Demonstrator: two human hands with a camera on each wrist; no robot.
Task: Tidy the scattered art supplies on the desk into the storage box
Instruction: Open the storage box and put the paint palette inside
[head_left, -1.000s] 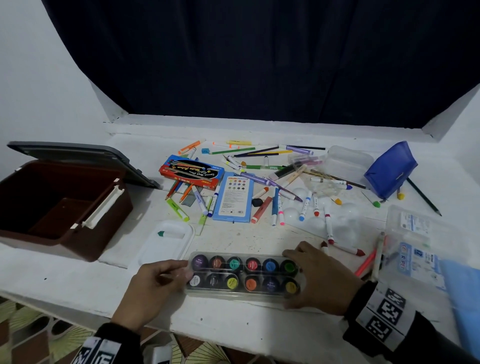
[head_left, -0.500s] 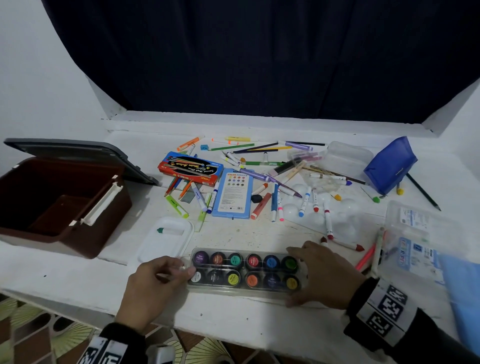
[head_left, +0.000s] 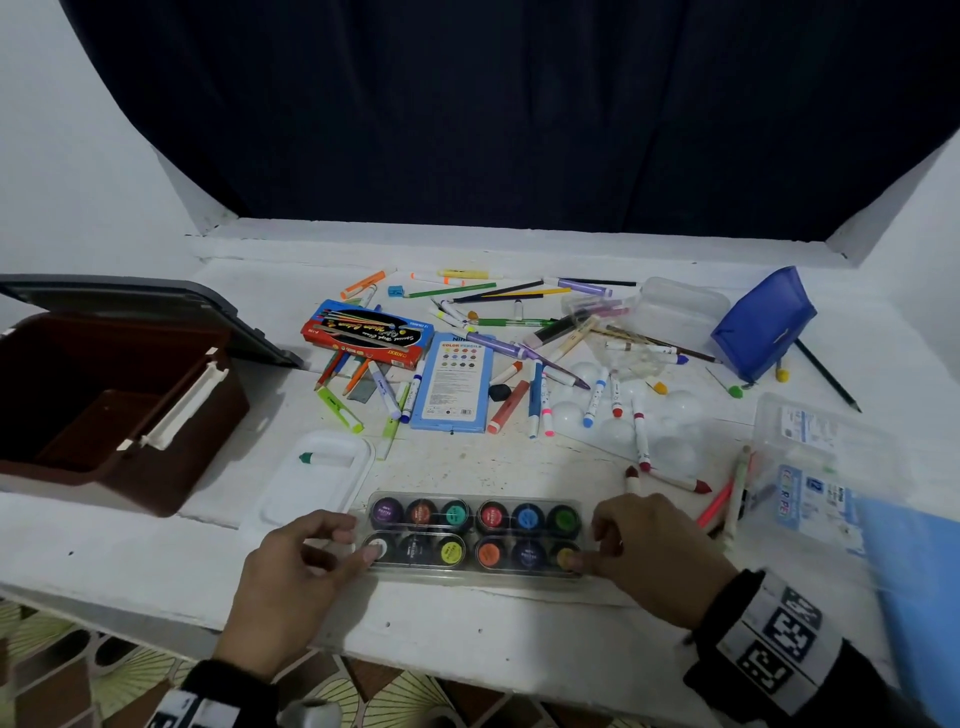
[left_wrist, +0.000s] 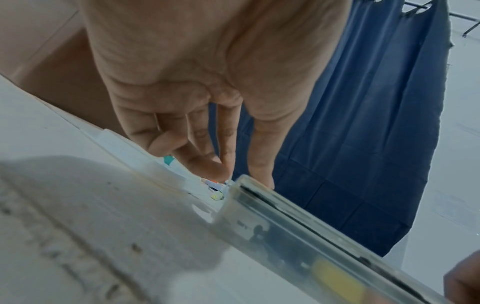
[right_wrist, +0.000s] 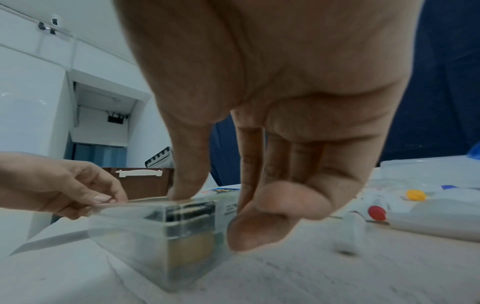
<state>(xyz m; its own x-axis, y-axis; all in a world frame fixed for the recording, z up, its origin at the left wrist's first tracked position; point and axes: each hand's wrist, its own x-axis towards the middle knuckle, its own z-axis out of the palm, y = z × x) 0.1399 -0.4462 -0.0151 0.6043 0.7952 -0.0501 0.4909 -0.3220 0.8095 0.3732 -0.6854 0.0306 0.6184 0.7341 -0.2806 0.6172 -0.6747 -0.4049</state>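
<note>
A clear case of paint pots (head_left: 475, 535) lies along the desk's front edge, with two rows of coloured lids showing through it. My left hand (head_left: 358, 538) pinches its left end, thumb on top and fingers curled at the far corner; the left wrist view shows the left hand (left_wrist: 241, 176) at the case (left_wrist: 298, 232). My right hand (head_left: 587, 540) grips the right end, thumb on the lid and fingers down the end wall. The right wrist view shows the right hand (right_wrist: 221, 214) on the case (right_wrist: 155, 226). The brown storage box (head_left: 104, 405) stands open at the far left.
A white tray (head_left: 317, 473) with a green-capped marker sits just behind the case. Markers and pencils lie scattered round a blue pencil box (head_left: 452, 384) and a red paint box (head_left: 369, 332). A blue pouch (head_left: 763, 322), clear plastic boxes (head_left: 810, 457) and a blue sheet (head_left: 919, 571) fill the right.
My right hand has gone from lying flat beside the case to curling its fingers round the right end. The left thumb has come onto the lid. The case has barely shifted.
</note>
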